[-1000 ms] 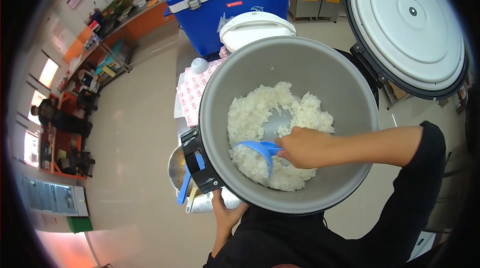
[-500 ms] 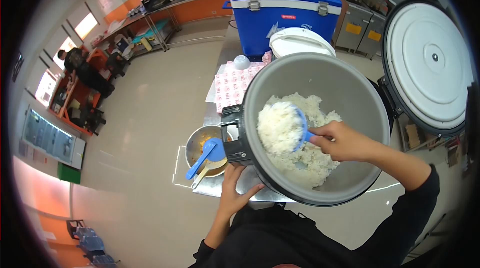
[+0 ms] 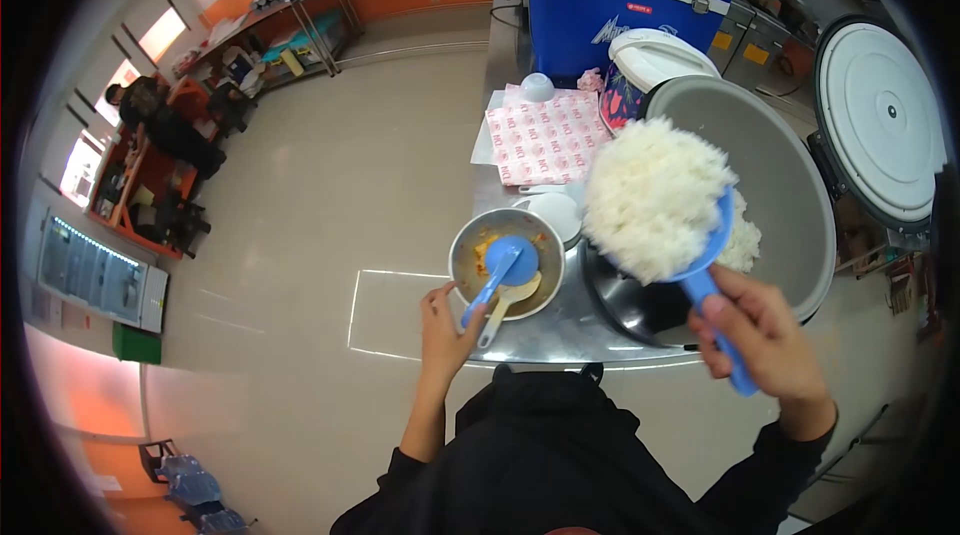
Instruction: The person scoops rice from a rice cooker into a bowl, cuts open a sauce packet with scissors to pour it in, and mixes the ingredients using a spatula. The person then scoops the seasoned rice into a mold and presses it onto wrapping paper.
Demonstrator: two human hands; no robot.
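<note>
My right hand (image 3: 765,340) grips the handle of a blue rice scoop (image 3: 712,280) heaped with white cooked rice (image 3: 652,197), lifted above the rim of the large grey rice cooker pot (image 3: 790,185). More rice lies inside the pot. My left hand (image 3: 445,327) rests at the front edge of the steel table (image 3: 560,340), fingers apart, just beside a metal bowl (image 3: 462,253) that holds a blue ladle (image 3: 500,270), a pale spoon and some orange food.
The cooker's round lid (image 3: 885,125) stands open at right. A small white rice cooker (image 3: 655,60), a blue cooler box (image 3: 620,0), red-printed paper sheets (image 3: 545,135) and a small white bowl (image 3: 538,87) sit behind. A person sits at far left (image 3: 160,125).
My right hand has lifted the scoop full of rice up out of the pot toward me. My left hand has let go of the cooker's handle and moved to the table edge by the metal bowl.
</note>
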